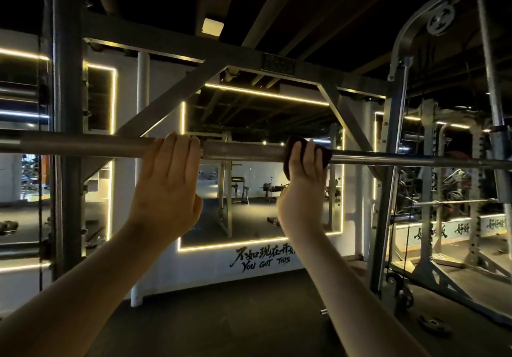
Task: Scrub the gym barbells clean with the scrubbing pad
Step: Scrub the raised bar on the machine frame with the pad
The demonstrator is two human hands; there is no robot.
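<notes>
A long steel barbell runs level across the view at head height, racked in a dark steel frame. My left hand grips the bar from below and behind, fingers curled over its top. To the right, my right hand holds a dark scrubbing pad wrapped around the bar, fingers curled over the pad. The pad covers the bar's top and front and hangs a little below it on the left of my hand.
The rack's uprights and slanted braces stand just behind the bar. A mirror with lit edges fills the wall ahead. A cable machine stands at right, and a small weight plate lies on the dark floor.
</notes>
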